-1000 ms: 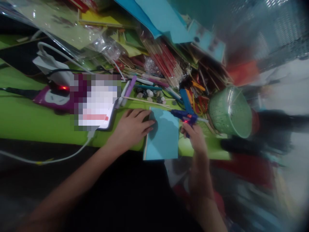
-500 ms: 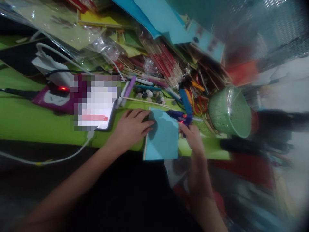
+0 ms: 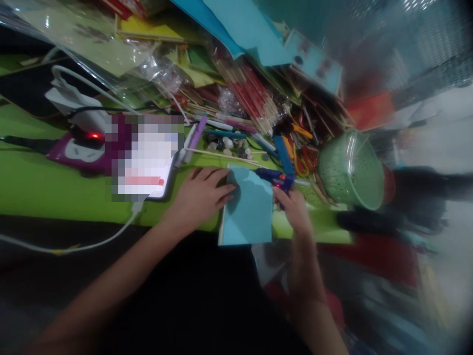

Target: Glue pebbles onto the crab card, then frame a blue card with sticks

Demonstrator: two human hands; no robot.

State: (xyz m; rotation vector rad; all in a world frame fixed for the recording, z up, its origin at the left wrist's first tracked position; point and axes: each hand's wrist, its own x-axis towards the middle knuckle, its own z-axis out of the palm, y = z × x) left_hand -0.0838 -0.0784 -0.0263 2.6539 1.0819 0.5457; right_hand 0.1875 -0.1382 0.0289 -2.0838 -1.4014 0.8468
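Observation:
A light blue rectangular sheet (image 3: 248,212) with a pale strip along its left edge lies at the table's front edge, its lower part jutting past it. My left hand (image 3: 207,194) rests on the table with its fingers apart, the fingertips on the sheet's upper left edge. My right hand (image 3: 291,206) is wrapped round the handle of a dark blue glue gun (image 3: 278,179) with a small red light. Its nozzle points left over the sheet's top right corner.
A phone (image 3: 148,158) and a purple power strip (image 3: 79,153) with cables lie on the left. Pebbles, pens, scissors and bagged sticks (image 3: 247,88) crowd behind the sheet. A green basket (image 3: 351,170) stands on the right.

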